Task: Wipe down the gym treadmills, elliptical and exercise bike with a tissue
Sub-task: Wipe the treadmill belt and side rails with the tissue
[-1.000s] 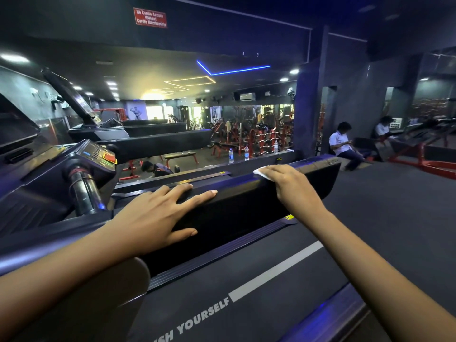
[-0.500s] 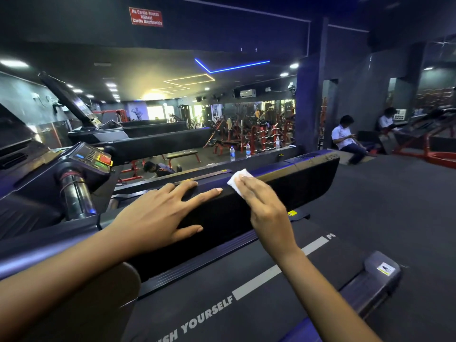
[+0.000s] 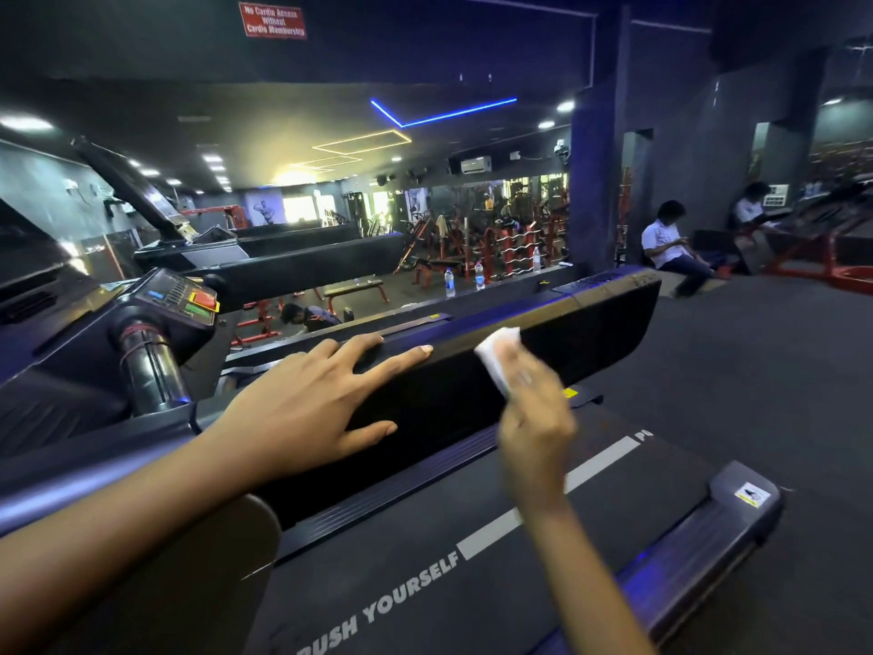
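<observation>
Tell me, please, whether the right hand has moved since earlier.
Yes: right hand with tissue slid back along the rail, away from its far end.

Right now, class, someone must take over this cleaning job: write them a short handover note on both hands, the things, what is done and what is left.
Left hand: open, flat on the treadmill's side rail.
Right hand: holds the tissue against the rail's inner face; blurred.
Done: this rail is being wiped; how much is clean cannot be told.
Left: belt, console, the next treadmills, then elliptical and bike, not seen here.
</observation>
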Demonstrator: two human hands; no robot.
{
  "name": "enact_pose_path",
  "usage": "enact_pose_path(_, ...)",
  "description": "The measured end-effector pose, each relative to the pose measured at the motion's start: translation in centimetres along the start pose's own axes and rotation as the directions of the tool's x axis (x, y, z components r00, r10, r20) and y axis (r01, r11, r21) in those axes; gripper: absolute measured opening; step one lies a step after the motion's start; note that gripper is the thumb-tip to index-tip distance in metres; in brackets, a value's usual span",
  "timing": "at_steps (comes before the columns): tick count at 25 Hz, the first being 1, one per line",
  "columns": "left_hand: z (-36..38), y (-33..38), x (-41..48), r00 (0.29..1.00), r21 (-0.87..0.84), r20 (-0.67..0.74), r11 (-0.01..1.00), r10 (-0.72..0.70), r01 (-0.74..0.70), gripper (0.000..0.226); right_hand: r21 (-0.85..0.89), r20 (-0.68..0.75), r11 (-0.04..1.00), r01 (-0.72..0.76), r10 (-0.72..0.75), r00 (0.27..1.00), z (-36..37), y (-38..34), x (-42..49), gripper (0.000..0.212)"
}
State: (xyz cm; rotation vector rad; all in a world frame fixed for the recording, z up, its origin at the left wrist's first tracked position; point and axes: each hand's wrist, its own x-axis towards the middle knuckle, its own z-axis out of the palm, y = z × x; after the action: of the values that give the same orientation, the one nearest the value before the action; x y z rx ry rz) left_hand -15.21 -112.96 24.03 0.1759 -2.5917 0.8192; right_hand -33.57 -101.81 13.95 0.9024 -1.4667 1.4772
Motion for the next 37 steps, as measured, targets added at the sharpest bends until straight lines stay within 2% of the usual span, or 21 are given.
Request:
enact_pose_path(2, 0.0, 0.0, 0.1, 1.000, 0.006, 0.001, 1.000, -0.002, 0.002, 0.072, 0.078, 0.030, 0.993, 0.084, -0.087, 0.996, 0.6, -3.2, -3.6, 0.038)
enact_pose_path(5, -0.2, 0.0, 0.0, 0.999, -0.017, 0.032, 1.000, -0.003, 0.003, 0.073, 0.050, -0.037, 0.996, 0.073, -0.071, 0.997, 1.6, -2.1, -3.6, 0.035)
enact_pose_path(9, -0.5, 0.1, -0.1, 0.998, -0.055, 0.055, 0.998, 0.018, -0.015, 0.075, -0.082, -0.157, 0.986, -0.147, 0.132, 0.979, 1.8, 2.7, -1.3, 0.034)
enact_pose_path(13, -1.0, 0.5, 0.2, 0.995, -0.068, 0.097, 0.997, 0.029, -0.022, 0.077, -0.006, -0.147, 0.952, -0.305, 0.301, 0.942, 0.1, 4.0, -0.4, 0.037)
enact_pose_path(14, -1.1, 0.5, 0.3, 0.993, -0.064, 0.119, 0.998, 0.026, -0.019, 0.077, 0.034, -0.141, 0.961, -0.274, 0.276, 0.951, 0.2, 2.6, -1.5, 0.034)
enact_pose_path(17, -1.1, 1.0, 2.3, 0.979, -0.039, 0.201, 0.999, 0.033, -0.026, 0.077, 0.097, -0.030, 0.995, -0.029, 0.032, 0.999, 0.7, -2.5, -6.4, 0.036)
enact_pose_path(19, -0.9, 1.9, 4.8, 0.973, -0.043, 0.227, 0.998, 0.045, -0.036, 0.077, 0.109, 0.005, 0.994, 0.006, -0.006, 1.000, 1.2, -1.8, -7.4, 0.038)
enact_pose_path(24, 0.1, 2.3, 7.1, 0.968, -0.095, 0.246, 0.995, 0.052, -0.029, 0.083, -0.012, -0.128, 0.981, -0.191, 0.188, 0.974, 1.5, 4.8, -5.0, 0.032)
enact_pose_path(28, 0.1, 2.3, 6.8, 0.968, -0.107, 0.245, 0.994, 0.049, -0.023, 0.081, 0.029, -0.166, 0.932, -0.362, 0.361, 0.917, 0.8, 9.6, -1.7, 0.042)
enact_pose_path(30, 0.1, 2.5, 6.8, 0.970, -0.106, 0.238, 0.994, 0.041, -0.016, 0.081, 0.029, -0.171, 0.922, -0.386, 0.385, 0.907, 0.1, 9.9, -0.7, 0.044)
enact_pose_path(32, 0.2, 2.5, 6.8, 0.977, -0.112, 0.208, 0.993, 0.043, -0.020, 0.078, 0.012, -0.129, 0.962, -0.271, 0.271, 0.954, -0.2, 7.2, -0.8, 0.040)
enact_pose_path(34, 0.1, 2.5, 6.6, 0.984, -0.112, 0.175, 0.993, 0.043, -0.023, 0.076, 0.022, -0.025, 0.999, -0.042, 0.042, 0.999, 0.1, 3.9, -2.0, 0.035)
enact_pose_path(36, 0.2, 2.7, 6.5, 0.983, -0.110, 0.184, 0.994, 0.024, -0.003, 0.077, 0.065, 0.058, 0.991, 0.114, -0.118, 0.991, 0.5, 3.2, -2.4, 0.039)
enact_pose_path(37, 0.3, 2.7, 6.4, 0.984, -0.105, 0.176, 0.995, 0.020, -0.002, 0.077, 0.078, 0.059, 0.987, 0.143, -0.148, 0.987, 0.7, 3.9, -2.0, 0.040)
